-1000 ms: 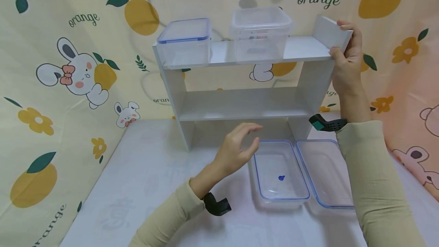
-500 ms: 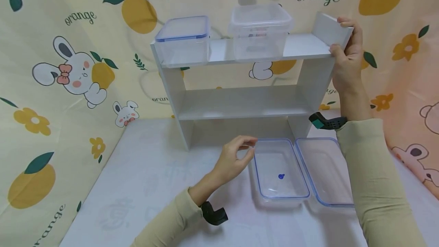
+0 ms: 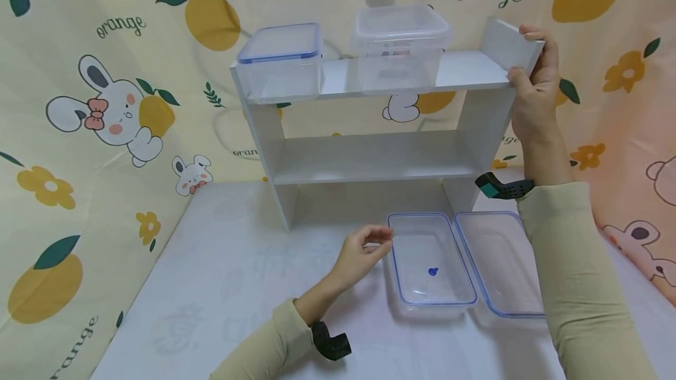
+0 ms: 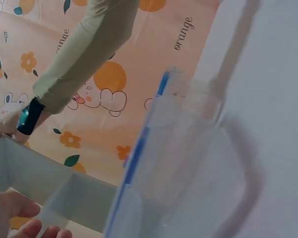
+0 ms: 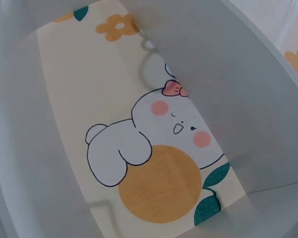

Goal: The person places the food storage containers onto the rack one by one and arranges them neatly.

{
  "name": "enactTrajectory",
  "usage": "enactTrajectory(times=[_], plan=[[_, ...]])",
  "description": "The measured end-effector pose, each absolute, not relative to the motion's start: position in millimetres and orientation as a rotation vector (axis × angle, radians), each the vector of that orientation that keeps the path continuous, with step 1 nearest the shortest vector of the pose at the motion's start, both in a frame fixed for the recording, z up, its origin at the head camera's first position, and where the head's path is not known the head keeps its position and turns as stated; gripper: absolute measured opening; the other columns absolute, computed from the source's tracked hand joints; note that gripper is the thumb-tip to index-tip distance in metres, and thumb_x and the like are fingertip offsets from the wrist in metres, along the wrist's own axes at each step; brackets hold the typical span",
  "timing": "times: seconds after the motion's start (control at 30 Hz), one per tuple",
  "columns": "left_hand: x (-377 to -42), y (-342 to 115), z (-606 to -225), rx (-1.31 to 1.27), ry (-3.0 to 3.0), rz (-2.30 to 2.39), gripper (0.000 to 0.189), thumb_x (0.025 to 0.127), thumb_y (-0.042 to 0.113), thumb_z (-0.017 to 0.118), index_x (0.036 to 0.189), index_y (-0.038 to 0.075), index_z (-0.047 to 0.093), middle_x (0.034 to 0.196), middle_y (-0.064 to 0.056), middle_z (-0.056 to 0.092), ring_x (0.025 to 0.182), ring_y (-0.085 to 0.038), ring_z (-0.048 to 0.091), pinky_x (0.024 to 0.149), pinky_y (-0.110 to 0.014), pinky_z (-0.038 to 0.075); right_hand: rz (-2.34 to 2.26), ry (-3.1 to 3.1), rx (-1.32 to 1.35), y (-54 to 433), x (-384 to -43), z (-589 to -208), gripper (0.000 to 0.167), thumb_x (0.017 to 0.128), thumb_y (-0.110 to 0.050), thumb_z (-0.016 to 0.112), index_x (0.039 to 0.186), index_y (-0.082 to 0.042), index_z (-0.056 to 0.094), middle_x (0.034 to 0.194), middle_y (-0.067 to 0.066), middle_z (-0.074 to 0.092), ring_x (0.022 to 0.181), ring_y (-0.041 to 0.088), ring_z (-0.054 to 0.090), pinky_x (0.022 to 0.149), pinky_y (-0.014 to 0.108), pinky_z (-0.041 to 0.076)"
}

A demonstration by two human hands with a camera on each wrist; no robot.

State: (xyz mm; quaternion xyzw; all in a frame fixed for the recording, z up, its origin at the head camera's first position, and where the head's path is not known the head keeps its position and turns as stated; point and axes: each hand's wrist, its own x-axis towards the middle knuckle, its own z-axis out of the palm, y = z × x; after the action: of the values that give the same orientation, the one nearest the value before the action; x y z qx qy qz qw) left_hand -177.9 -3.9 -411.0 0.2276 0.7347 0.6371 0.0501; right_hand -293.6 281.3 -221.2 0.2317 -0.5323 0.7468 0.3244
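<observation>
Curving loosely, with a gap between thumb and fingers, the left hand (image 3: 357,259) pinches nothing that shows; whether its fingertips touch the blue-rimmed clear box (image 3: 433,289) just beside them is unclear. That box lies on the table (image 3: 222,292) at three o'clock from this hand, its long axis running roughly from half past eleven to half past five, its long left side facing the fingers. A second box (image 3: 502,263) lies alongside, at three o'clock from the first. At one o'clock from the first box, the right hand (image 3: 536,95) grips the end panel (image 3: 508,44) of the white shelf unit (image 3: 369,157), leaving the left hand clearly nearer.
</observation>
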Motion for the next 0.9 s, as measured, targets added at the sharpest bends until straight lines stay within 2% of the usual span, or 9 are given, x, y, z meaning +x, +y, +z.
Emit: enactTrajectory(times=[0.23, 0.37, 0.47, 0.63, 0.9], plan=[[-176.7, -4.0, -423.2, 0.599, 2.204, 1.926, 0.033, 0.09, 0.008, 0.064, 0.119, -0.006, 0.058, 0.118, -0.026, 0.063, 0.11, -0.036, 0.061, 0.089, -0.018, 0.055, 1.953, -1.4, 0.605, 279.2, -295.0, -220.4, 0.046, 0.086, 0.014, 0.038, 0.12, -0.016, 0.047, 0.144, -0.001, 0.04, 0.13, 0.02, 0.035, 0.12, 0.037, 0.028], [-177.2, -2.8, -431.0, 0.543, 2.221, 1.935, 0.034, 0.087, 0.008, 0.067, 0.117, -0.007, 0.059, 0.115, -0.027, 0.063, 0.105, -0.036, 0.063, 0.083, -0.014, 0.054, 1.949, -1.401, 0.6, 278.0, -295.1, -220.7, 0.047, 0.086, 0.014, 0.038, 0.12, -0.016, 0.047, 0.145, 0.0, 0.04, 0.131, 0.02, 0.035, 0.12, 0.036, 0.028], [-178.5, -2.1, -437.4, 0.493, 2.23, 1.938, 0.035, 0.086, 0.009, 0.069, 0.116, -0.006, 0.06, 0.113, -0.026, 0.064, 0.1, -0.03, 0.065, 0.076, -0.009, 0.05, 1.949, -1.399, 0.603, 277.5, -294.2, -220.8, 0.047, 0.086, 0.015, 0.038, 0.12, -0.015, 0.047, 0.145, -0.001, 0.04, 0.131, 0.02, 0.035, 0.12, 0.036, 0.028], [-181.3, -1.0, -446.6, 0.424, 2.205, 1.929, 0.036, 0.085, 0.009, 0.071, 0.116, -0.006, 0.06, 0.111, -0.026, 0.064, 0.091, -0.013, 0.063, 0.07, -0.009, 0.047, 1.938, -1.4, 0.597, 277.8, -293.1, -220.7, 0.046, 0.086, 0.014, 0.038, 0.12, -0.015, 0.048, 0.144, 0.0, 0.041, 0.131, 0.02, 0.035, 0.12, 0.036, 0.03], [-181.5, -0.4, -451.8, 0.311, 2.133, 1.933, 0.041, 0.084, 0.011, 0.071, 0.119, -0.006, 0.057, 0.111, -0.025, 0.063, 0.085, -0.006, 0.058, 0.07, -0.01, 0.048, 1.938, -1.391, 0.625, 278.3, -292.0, -220.0, 0.046, 0.085, 0.014, 0.039, 0.12, -0.015, 0.048, 0.142, 0.0, 0.042, 0.13, 0.021, 0.036, 0.119, 0.039, 0.031]])
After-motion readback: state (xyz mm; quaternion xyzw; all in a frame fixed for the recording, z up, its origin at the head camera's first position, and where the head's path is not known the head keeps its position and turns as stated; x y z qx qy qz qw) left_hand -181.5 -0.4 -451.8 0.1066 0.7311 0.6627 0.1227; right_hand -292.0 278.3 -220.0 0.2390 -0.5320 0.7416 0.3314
